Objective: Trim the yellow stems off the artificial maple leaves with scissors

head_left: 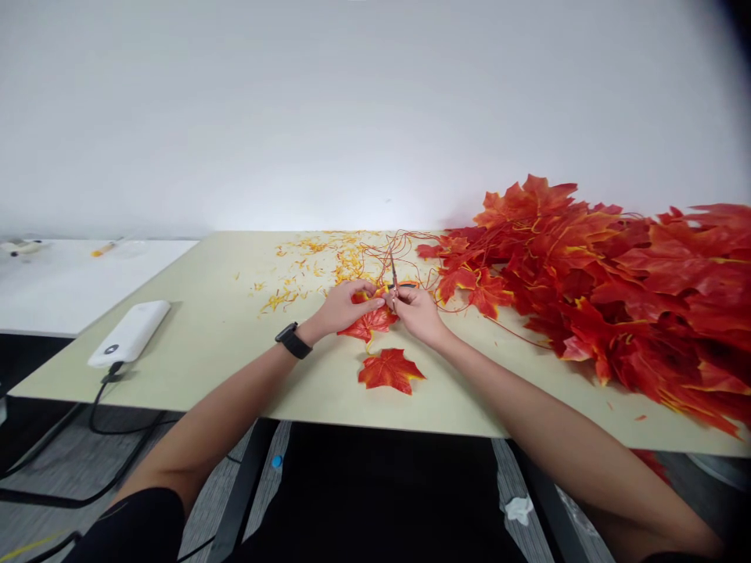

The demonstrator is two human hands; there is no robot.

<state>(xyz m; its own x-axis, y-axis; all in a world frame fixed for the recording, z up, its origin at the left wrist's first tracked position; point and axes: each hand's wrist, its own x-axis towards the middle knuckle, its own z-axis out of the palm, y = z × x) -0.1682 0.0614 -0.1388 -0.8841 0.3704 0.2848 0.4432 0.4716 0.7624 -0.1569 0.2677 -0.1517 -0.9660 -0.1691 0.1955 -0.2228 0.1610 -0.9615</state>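
My left hand (350,306) is closed, thumb and fingers pinching a red artificial maple leaf (371,322) with yellow edges near its base. Close beside it, my right hand (418,311) has its fingertips pressed together around scissors (393,270), whose slim pointed blade sticks out away from me. Black and orange parts show just behind the right fingers, partly hidden. The fingertips of both hands almost meet. Another loose red maple leaf (392,371) lies flat on the table, nearer to me.
A large heap of red maple leaves (563,274) covers the right of the pale table (223,313). Thin red cords (404,241) tangle behind my hands. Yellow scraps (346,262) are scattered at centre back. At left lies a white power bank (130,332) with a black cable (99,399).
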